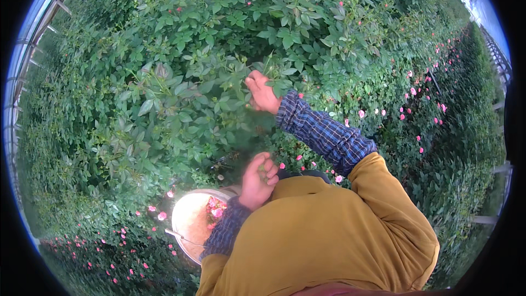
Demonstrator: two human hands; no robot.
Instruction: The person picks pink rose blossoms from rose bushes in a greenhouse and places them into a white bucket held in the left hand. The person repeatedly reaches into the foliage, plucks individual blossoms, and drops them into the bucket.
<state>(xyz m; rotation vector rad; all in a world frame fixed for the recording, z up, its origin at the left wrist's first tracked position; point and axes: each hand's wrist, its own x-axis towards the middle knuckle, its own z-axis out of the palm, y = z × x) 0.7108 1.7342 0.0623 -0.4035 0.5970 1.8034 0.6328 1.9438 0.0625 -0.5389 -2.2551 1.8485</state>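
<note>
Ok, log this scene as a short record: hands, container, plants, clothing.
Left hand: fingers curled, near the pale bucket; grip unclear
Right hand: among green leaves; grip unclear
Bucket: pink flowers inside
Plants: dense and green, pink blooms at both sides
Clothing: mustard top, blue plaid sleeves

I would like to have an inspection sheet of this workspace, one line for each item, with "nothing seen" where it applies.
Surface: no tabletop seen; leafy bushes fill the working area
Job's things: pale bucket with pink flowers inside
Clutter: scattered pink blooms outside the bucket; loose or growing, cannot tell
Left grip: bare hand, fingers curled, near the bucket; contents unclear
Right grip: bare hand among the bushes; whether it holds anything is unclear
Cables: nothing seen
Surroundings: framed panels at both sides of the picture
</note>
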